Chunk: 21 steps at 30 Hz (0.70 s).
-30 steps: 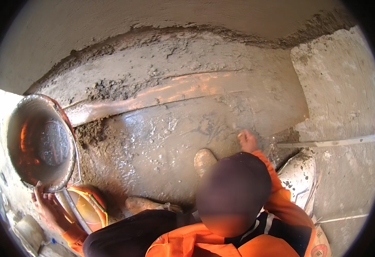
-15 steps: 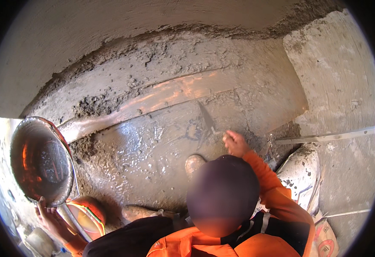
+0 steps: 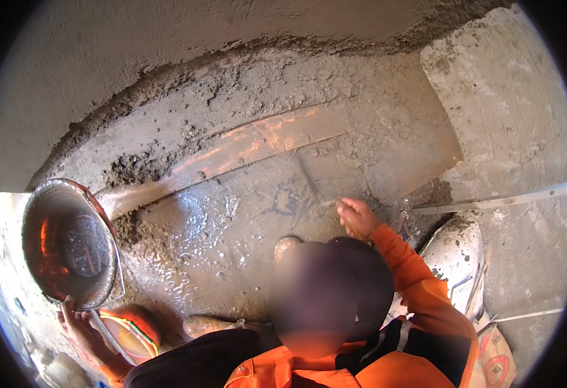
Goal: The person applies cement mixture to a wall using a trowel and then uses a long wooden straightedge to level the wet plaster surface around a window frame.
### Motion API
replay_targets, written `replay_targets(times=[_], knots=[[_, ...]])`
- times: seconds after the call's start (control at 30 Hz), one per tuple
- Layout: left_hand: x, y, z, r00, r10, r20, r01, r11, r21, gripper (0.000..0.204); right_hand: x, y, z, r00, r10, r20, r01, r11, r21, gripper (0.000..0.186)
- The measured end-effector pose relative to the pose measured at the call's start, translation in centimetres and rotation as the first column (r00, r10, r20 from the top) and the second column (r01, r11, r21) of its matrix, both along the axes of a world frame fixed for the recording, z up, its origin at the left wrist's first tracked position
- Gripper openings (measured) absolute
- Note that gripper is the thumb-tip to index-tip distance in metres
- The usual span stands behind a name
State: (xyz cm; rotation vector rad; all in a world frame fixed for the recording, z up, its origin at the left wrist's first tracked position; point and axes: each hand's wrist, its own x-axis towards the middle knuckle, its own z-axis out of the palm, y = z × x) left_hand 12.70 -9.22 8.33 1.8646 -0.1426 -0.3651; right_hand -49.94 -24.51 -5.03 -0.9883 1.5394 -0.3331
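My right hand (image 3: 357, 218) is closed around the handle of a pointing trowel (image 3: 308, 176). The thin blade reaches away from me over the wet grey mortar (image 3: 244, 226), seen nearly edge-on. Whether it touches the mortar I cannot tell. At the far left my left hand (image 3: 79, 330) grips the lower rim of a dark bucket (image 3: 70, 249). The bucket is tipped with its mouth facing me, its inside wet and a wire handle hanging on its right side. Between the hands, my muddy boots (image 3: 213, 324) stand on the wet surface.
A smooth strip (image 3: 251, 143) crosses the mortar, with crumbly clumps (image 3: 131, 169) beside it. A rough wall (image 3: 167, 32) rises behind. On the right lie a long straight bar (image 3: 490, 202), a spattered white sack (image 3: 455, 249) and a paper bag (image 3: 495, 355). An orange container (image 3: 131, 333) stands lower left.
The trowel blade has turned from showing its flat side to nearly edge-on. The bucket, still in my left hand, sits slightly farther right in the view.
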Motion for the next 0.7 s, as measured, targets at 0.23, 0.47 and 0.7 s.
replay_targets(times=[0.23,0.47,0.7], knots=[[-0.5,1.2,1.0,0.992,-0.128,-0.013,0.129,0.991,0.021,0.039,-7.8,-1.2,2.6,0.923,-0.384,-0.031,0.367,0.902,-0.229,0.045],[-0.1,0.0,0.2,0.997,-0.075,-0.005,0.076,0.996,0.037,0.047,-5.2,-1.9,1.1,0.938,-0.164,-0.305,0.101,0.972,-0.213,0.020],[-0.2,1.6,0.7,0.995,-0.104,-0.005,0.104,0.989,0.104,0.046,-8.1,-3.0,4.7,0.884,-0.439,-0.160,0.381,0.875,-0.299,0.025]])
